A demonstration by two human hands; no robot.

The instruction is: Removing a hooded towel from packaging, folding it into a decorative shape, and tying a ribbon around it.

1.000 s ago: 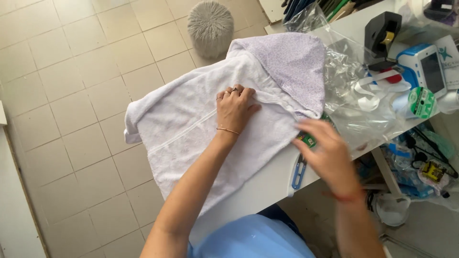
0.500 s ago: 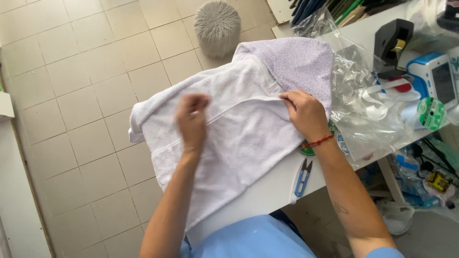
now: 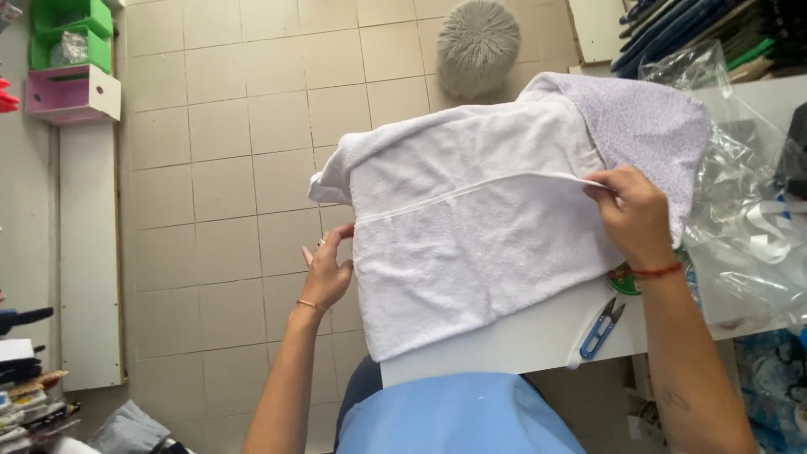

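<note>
A white terry-cloth garment with a lilac speckled hood lies over the near edge of a white table, its left part hanging past the table over the floor. My right hand pinches the white trim band by the hood. My left hand grips the garment's left edge where it hangs off the table.
Blue thread snips lie on the table by my right forearm. Crumpled clear plastic bags fill the right side. A grey round pouf stands on the tiled floor. Green and pink boxes sit on a shelf unit at left.
My left hand slid from the middle of the garment out to its left edge. My right hand stayed on the trim by the hood. The garment is now spread flatter.
</note>
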